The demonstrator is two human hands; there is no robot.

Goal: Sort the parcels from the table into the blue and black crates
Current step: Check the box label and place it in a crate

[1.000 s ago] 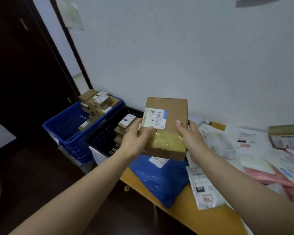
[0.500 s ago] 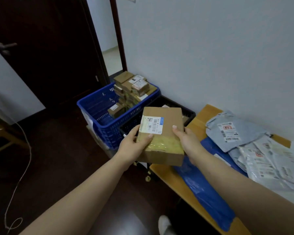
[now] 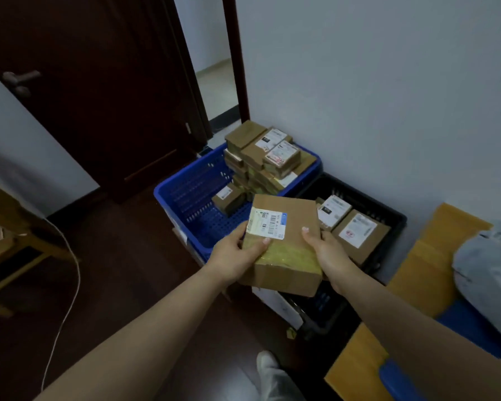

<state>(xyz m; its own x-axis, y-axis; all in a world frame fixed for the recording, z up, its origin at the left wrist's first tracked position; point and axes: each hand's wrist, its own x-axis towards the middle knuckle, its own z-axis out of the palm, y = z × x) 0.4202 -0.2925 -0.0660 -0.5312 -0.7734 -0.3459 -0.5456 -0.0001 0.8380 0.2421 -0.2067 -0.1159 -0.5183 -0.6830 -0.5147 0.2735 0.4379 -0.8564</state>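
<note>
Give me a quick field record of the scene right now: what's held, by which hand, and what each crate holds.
held item: cardboard box with a white label on top, tape across its near end
left hand: grip on the box's left side, thumb on top
right hand: grip on the box's right side, thumb on top
box position: in front of the seam between the two crates, touching neither
blue crate: tall stack of cardboard boxes at the far end, one small box lower
black crate: a few labelled boxes
table: grey mailer bag, blue bag
</note>
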